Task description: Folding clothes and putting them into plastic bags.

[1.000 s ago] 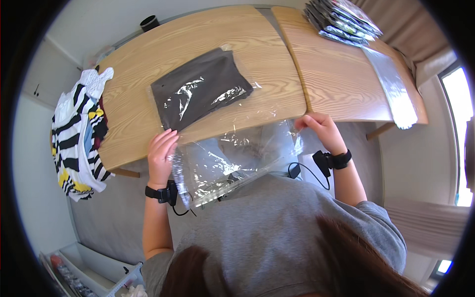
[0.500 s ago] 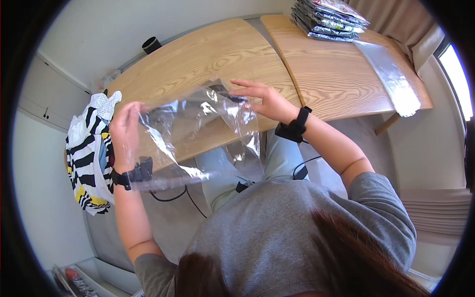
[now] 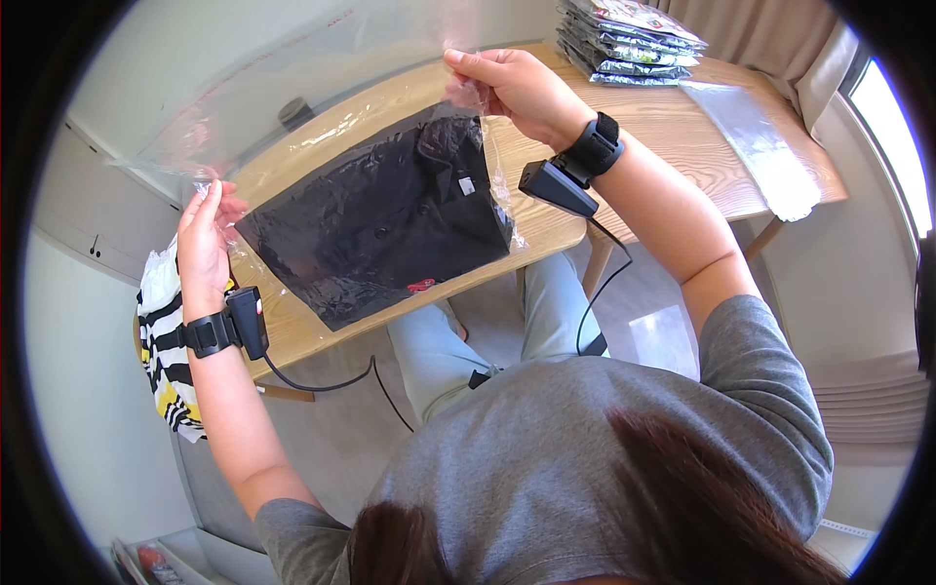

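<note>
At the far left corner of the second surface (image 3: 712, 200), a stack of flat plastic-wrapped packages (image 3: 629, 49) stands near the far edge; a layer of clear empty bags (image 3: 746, 141) lies along its right edge. At the left edge of the main surface (image 3: 546, 239) is a heap of striped clothes (image 3: 168, 341), black, white and yellow, partly covered by the left forearm. Beyond the far edge stands a dark round container (image 3: 295, 114), seen hazily through raised plastic. The right hand (image 3: 522, 93) and its forearm stand in front of part of the join between the surfaces, and a black wrist device (image 3: 561, 185) trails a cable past the near right corner.

The left hand (image 3: 205, 244) has thumb and fingers pinching the plastic at one upper side; the right thumb and fingers pinch it at the other. Between them is the clear bag (image 3: 336, 127), its loose upper part drawn up past the far edge, creased and glossy. Inside it a black garment (image 3: 380, 219) sits over the main surface, its lower side just beside the near edge. It looks flat and folded, with dark buttons, a small white label and a red tag low down
</note>
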`<action>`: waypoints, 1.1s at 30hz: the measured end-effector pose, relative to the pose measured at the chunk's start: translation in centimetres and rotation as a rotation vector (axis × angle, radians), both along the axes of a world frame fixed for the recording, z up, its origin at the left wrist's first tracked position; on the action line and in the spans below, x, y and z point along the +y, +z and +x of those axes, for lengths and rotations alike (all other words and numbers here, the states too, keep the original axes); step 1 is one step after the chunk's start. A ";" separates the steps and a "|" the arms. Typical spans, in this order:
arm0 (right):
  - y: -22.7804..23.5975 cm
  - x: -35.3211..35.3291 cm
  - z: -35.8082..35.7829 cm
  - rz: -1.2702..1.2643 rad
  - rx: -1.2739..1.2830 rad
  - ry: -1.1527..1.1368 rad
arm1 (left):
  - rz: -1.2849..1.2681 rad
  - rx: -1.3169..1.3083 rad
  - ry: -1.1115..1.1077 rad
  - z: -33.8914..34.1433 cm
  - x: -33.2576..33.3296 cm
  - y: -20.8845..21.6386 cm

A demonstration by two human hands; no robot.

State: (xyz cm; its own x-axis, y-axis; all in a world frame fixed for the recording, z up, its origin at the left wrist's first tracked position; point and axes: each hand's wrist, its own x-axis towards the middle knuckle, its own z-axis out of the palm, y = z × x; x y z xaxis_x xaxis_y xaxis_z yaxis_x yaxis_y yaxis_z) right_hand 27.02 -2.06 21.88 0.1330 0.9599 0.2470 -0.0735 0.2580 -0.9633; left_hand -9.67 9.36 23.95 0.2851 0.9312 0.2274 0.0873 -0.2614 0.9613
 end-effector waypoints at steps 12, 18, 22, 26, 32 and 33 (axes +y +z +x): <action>-0.4 -0.4 0.3 -0.030 0.004 -0.026 | -0.012 0.041 0.017 0.8 0.2 -0.4; 0.2 -0.3 1.0 0.046 -0.058 0.038 | -0.037 0.052 0.004 1.0 0.3 -0.3; -1.4 2.3 1.5 -0.008 0.014 0.021 | 0.043 -0.134 0.016 0.4 3.2 -2.8; 0.0 1.1 1.9 0.234 -0.077 -0.048 | 0.184 -0.089 0.039 1.5 2.4 -1.9; -5.4 -4.3 5.4 0.068 -0.685 -0.135 | 0.225 0.077 -0.320 0.2 -3.3 -8.6; -8.7 -5.0 6.3 -0.024 -0.438 -0.033 | 0.228 0.264 -0.237 -0.2 -4.0 -11.5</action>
State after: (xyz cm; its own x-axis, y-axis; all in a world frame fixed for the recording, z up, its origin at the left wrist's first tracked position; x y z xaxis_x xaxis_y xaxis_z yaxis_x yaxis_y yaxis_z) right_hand 33.31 -7.05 13.16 0.0515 0.9630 0.2644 0.3513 0.2304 -0.9075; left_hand -9.88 5.37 12.46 0.5613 0.7672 0.3105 0.2351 -0.5075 0.8289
